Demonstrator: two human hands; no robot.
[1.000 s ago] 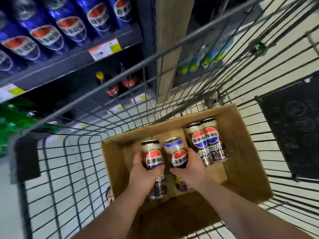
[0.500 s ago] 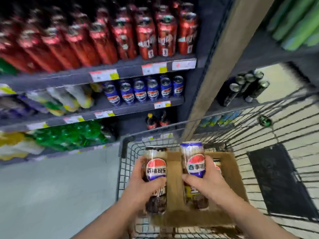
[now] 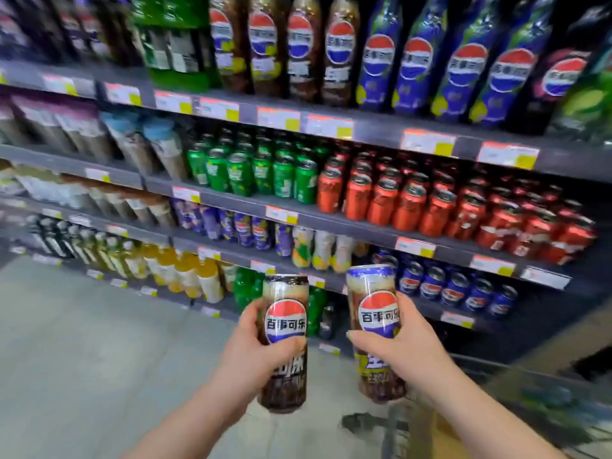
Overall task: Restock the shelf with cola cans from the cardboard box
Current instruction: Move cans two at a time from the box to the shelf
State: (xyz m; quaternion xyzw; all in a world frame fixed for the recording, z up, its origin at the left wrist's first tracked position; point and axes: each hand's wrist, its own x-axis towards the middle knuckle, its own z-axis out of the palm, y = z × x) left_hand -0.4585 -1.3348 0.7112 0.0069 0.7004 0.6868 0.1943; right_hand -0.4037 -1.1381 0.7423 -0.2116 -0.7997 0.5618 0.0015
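Observation:
My left hand (image 3: 253, 356) grips a tall dark cola can (image 3: 285, 329) with a red, white and blue round logo, held upright in front of the shelves. A second tall cola can (image 3: 377, 313), blue-topped with the same logo, stands upright in my right hand (image 3: 402, 354). Both cans hang in the air at about the height of the lower shelf (image 3: 457, 318) that carries blue cola cans (image 3: 453, 288). A corner of the cardboard box (image 3: 440, 429) shows at the bottom, below my right forearm.
Shelves fill the view: large cola bottles (image 3: 414, 61) on top, green cans (image 3: 261, 170) and red cans (image 3: 430, 203) below, yellow drink bottles (image 3: 185, 273) lower left. Grey floor (image 3: 82, 342) lies to the left. The wire cart's edge (image 3: 516, 372) runs at lower right.
Both hands lifted the two cans out of the box in the cart and raised them toward the shelves. The view swung up from the cart to the shelving.

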